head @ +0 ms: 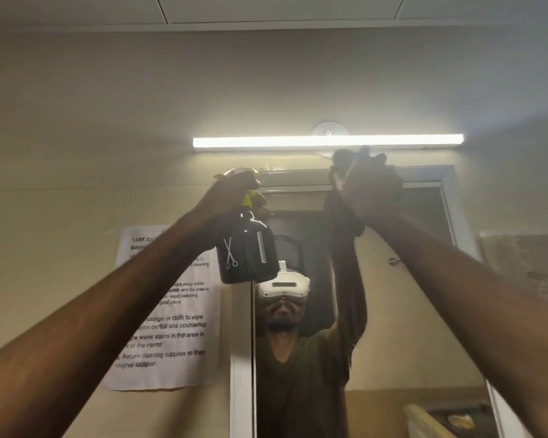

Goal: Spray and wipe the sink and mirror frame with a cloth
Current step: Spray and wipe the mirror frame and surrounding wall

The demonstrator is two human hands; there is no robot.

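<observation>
My left hand is raised overhead and grips the yellow head of a dark spray bottle printed with white scissors and a comb, held near the mirror's upper left corner. My right hand holds a dark cloth against the top of the pale mirror frame; part of the cloth hangs down below the hand. The mirror reflects a person wearing a white headset. The sink is out of view.
A lit tube light runs just above the mirror frame, close over my right hand. A printed instruction sheet is stuck to the beige wall left of the mirror. Ceiling panels are overhead.
</observation>
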